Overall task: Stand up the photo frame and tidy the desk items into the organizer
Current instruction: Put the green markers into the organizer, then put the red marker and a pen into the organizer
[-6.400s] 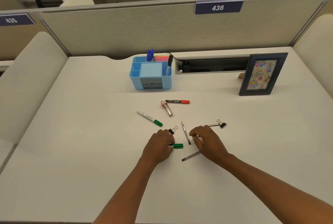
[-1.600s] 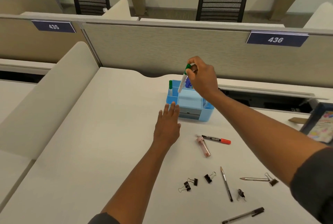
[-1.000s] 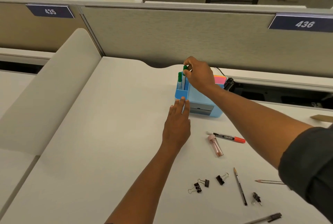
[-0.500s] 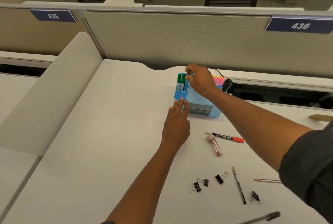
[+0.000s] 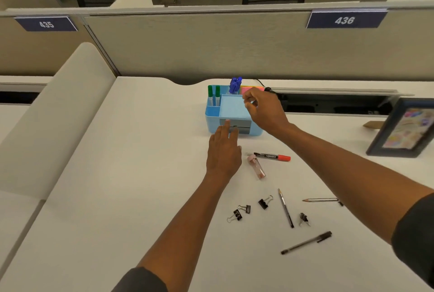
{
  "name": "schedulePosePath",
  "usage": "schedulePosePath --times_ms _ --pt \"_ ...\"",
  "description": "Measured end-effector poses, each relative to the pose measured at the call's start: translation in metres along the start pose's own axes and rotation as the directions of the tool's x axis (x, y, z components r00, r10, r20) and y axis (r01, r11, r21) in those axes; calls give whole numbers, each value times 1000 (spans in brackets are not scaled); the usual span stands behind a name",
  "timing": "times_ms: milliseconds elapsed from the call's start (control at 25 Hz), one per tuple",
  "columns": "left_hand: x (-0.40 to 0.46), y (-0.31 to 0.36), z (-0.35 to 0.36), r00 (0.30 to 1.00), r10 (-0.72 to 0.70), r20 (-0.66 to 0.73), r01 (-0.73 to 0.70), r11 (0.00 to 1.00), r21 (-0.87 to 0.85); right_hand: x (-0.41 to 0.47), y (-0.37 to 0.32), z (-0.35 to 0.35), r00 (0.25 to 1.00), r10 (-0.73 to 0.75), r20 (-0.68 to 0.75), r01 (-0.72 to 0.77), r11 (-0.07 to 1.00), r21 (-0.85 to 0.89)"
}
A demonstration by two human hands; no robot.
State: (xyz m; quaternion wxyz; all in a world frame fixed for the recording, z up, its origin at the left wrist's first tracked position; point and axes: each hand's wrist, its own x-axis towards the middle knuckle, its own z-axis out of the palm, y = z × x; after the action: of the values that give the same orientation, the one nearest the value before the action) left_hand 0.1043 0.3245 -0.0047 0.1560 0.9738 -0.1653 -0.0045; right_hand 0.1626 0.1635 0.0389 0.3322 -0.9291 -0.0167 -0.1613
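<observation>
The blue organizer (image 5: 212,116) stands at the back of the desk. Two green markers (image 5: 213,95) stand upright in its left rear slot, with blue pens (image 5: 235,85) beside them. My right hand (image 5: 263,109) hovers over the organizer's right side, fingers loosely curled and holding nothing. My left hand (image 5: 224,150) lies flat, fingertips touching the organizer's front drawer. The dark photo frame (image 5: 404,129) stands upright at the right. Loose on the desk lie a red marker (image 5: 272,156), a pink tube (image 5: 257,166), several binder clips (image 5: 265,202), a pencil (image 5: 286,207), a second pencil (image 5: 321,200) and a black pen (image 5: 306,242).
A beige partition (image 5: 211,42) with signs 435 and 436 runs behind the desk. An open cable tray (image 5: 328,103) lies behind the organizer to the right. A curved white divider (image 5: 58,113) borders the desk's left side.
My right hand lowered the second green marker into the organizer's left rear slot, let go, and drew back to the right. My left hand stayed at the organizer's front.
</observation>
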Motion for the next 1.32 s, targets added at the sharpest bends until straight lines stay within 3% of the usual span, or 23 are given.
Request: schedulePosePath --times_ms 320,560,800,920,1320 --pt "-57 59 28 992 103 69 -100 993 -56 -124 34 -38 977 202 66 -200 979 -34" --pt "-103 100 52 980 155 124 -143 985 -95 -223 61 -76 968 234 93 -235 972 1" --pt "-143 139 65 922 340 186 -325 940 -109 -299 94 -96 942 292 164 -288 957 -46" --pt "-155 144 71 878 418 232 -418 907 -52 -320 106 -100 921 342 188 -340 939 -46" --pt "-164 151 78 857 416 304 -454 889 65 -340 110 -93 907 310 285 -302 951 -72"
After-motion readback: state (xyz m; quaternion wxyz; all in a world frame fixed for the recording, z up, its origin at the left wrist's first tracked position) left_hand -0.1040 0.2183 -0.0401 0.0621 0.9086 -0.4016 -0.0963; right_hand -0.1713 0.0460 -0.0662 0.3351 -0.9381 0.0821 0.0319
